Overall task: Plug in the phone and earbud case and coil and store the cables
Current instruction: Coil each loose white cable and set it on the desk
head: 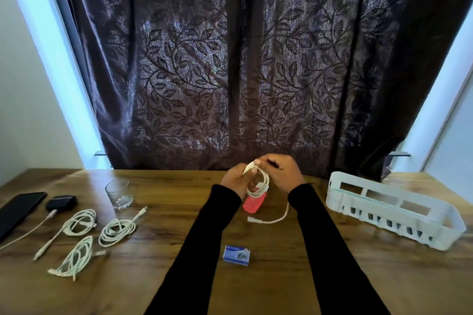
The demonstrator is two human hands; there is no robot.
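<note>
Both hands are up over the middle of the wooden table [281,276], winding a white charging cable [258,184] into a small loop. The left hand [236,181] has its fingers closed around the coil's left side; the right hand [284,174] pinches the top of the loop, its fingers curled shut on the strand. The free tail hangs down past a pink oblong object [253,203] and ends in a plug lying on the table, just nearer than it.

To finish this well, I would keep the left hand steady as a form and let the right feed the remaining tail round in same-sized turns — no tight kinks near the plug. Then tuck the end so the coil holds.

Three more white cables lie loosely bundled at the near left [79,222] [117,229] [74,257]. Further left, a dark earbud case [61,202] has a white lead at its near end beside a black phone [18,208]; whether the phone is plugged in cannot be told. The white slotted plastic basket [394,210] on the right looks like the store, and nothing shows inside it yet. A clear drinking glass [119,194] and a small blue box [236,254] are well apart from the work.
</note>
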